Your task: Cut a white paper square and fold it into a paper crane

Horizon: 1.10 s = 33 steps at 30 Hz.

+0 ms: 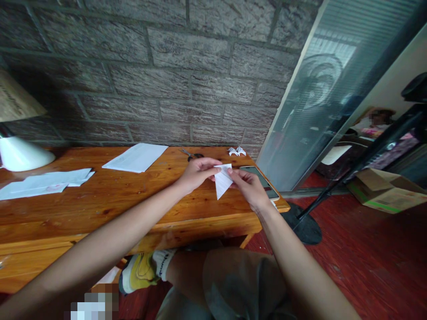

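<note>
Between my two hands is a small white folded paper (pixel 223 181), its sharp point hanging down above the wooden table. My left hand (pixel 201 174) pinches its upper left corner between thumb and fingers. On the other side, my right hand (pixel 247 186) grips the right edge, the thumb lying on the paper's front. Scissors (pixel 193 155) with dark handles lie behind my left hand, partly covered by it. A phone (pixel 267 184) rests under and beside my right hand. Small folded paper pieces (pixel 237 151) stand near the table's back right corner.
A stack of white paper (pixel 136 158) and cut paper strips (pixel 45 183) lie on the wooden table (pixel 110 209). A white-based lamp (pixel 23 153) stands at the left. A brick wall borders the back. Right of the table are a black stand (pixel 305 224) and an open cardboard box (pixel 388 191).
</note>
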Available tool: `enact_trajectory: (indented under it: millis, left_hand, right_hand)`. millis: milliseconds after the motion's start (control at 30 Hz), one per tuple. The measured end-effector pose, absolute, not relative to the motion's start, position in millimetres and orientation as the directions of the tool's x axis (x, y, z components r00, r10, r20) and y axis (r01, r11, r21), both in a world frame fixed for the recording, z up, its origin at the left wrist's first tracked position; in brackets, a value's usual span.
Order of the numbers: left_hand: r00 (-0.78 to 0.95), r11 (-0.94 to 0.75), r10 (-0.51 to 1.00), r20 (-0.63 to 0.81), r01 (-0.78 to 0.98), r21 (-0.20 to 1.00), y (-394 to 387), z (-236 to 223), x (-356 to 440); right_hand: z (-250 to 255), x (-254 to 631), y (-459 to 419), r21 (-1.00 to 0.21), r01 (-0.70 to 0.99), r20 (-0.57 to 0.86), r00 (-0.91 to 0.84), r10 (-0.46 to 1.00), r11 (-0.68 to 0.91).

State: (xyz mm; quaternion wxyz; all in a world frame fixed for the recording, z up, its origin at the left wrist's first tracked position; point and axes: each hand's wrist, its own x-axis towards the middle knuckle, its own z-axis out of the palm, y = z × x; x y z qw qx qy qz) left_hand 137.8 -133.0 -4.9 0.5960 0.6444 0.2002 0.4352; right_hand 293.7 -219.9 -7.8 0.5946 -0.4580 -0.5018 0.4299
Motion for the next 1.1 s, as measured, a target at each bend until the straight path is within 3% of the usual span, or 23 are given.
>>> enact_trajectory:
  millis: [167, 333, 533, 700, 900, 1100]
  left_hand:
    - [0.589, -0.211, 0.758, 0.28, -0.185, 0.96, -132.2, -9.5, 138.6]
    - [0.66, -0.385, 0.68, 0.32, -0.05, 0.922, -131.4, -12.6, 138.0]
    - [0.628, -0.462, 0.686, 0.369, -0.016, 0.887, -132.2, -10.1, 138.1]
    - [0.585, -0.315, 0.754, 0.298, -0.076, 0.946, -130.1, -9.9, 138.6]
    - [0.704, -0.006, 0.697, 0.14, -0.19, 0.982, -127.2, -11.7, 136.8]
    - [0.72, 0.041, 0.681, 0.133, -0.218, 0.975, -129.4, -9.6, 135.1]
  right_hand:
    - [-11.6, 294.9, -219.0, -0.978, -0.055, 0.194, 0.093, 0.976, 0.2]
    - [-13.7, 299.1, -220.9, -0.982, 0.068, 0.18, 0.019, 0.983, 0.179]
    - [-16.8, 301.6, -219.4, -0.974, 0.05, 0.223, 0.0, 0.975, 0.223]
    - [-16.2, 301.0, -218.8, -0.974, -0.036, 0.221, 0.033, 0.975, 0.222]
    - [-15.0, 302.4, -217.9, -0.966, -0.026, 0.25, 0.189, 0.95, 0.259]
    - [-15.1, 305.8, -216.6, -0.95, 0.063, 0.311, 0.197, 0.93, 0.305]
